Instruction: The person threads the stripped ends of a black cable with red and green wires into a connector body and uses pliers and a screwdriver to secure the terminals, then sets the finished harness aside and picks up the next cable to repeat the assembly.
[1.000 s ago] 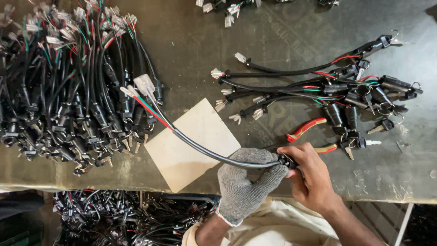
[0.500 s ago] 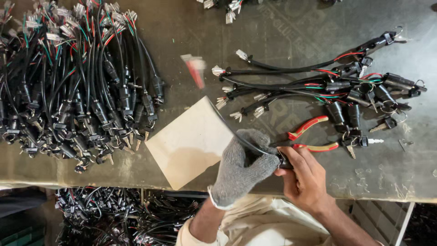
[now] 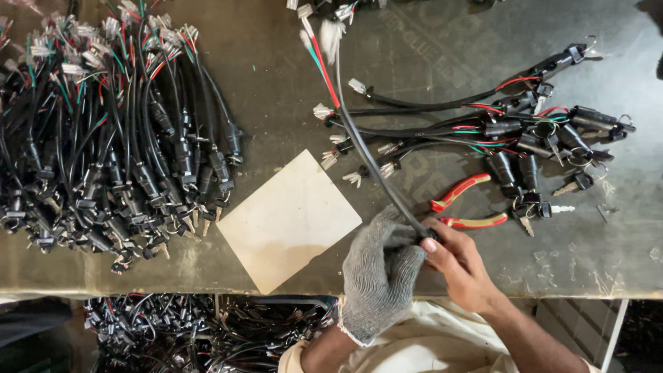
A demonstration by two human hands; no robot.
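While both hands point(image 3: 414, 266) grip a cable point(image 3: 373, 162), pliers point(image 3: 469, 204) lie beside.

On the worn grey tabletop point(image 3: 276, 83) we see a large heap of black wire harnesses point(image 3: 103, 138) at the left, a pale square card point(image 3: 286, 221) near the front edge, red-handled pliers point(image 3: 469, 204) and a smaller cluster of harnesses with keys point(image 3: 525, 138) at the right. More harnesses point(image 3: 193, 331) fill a bin below.
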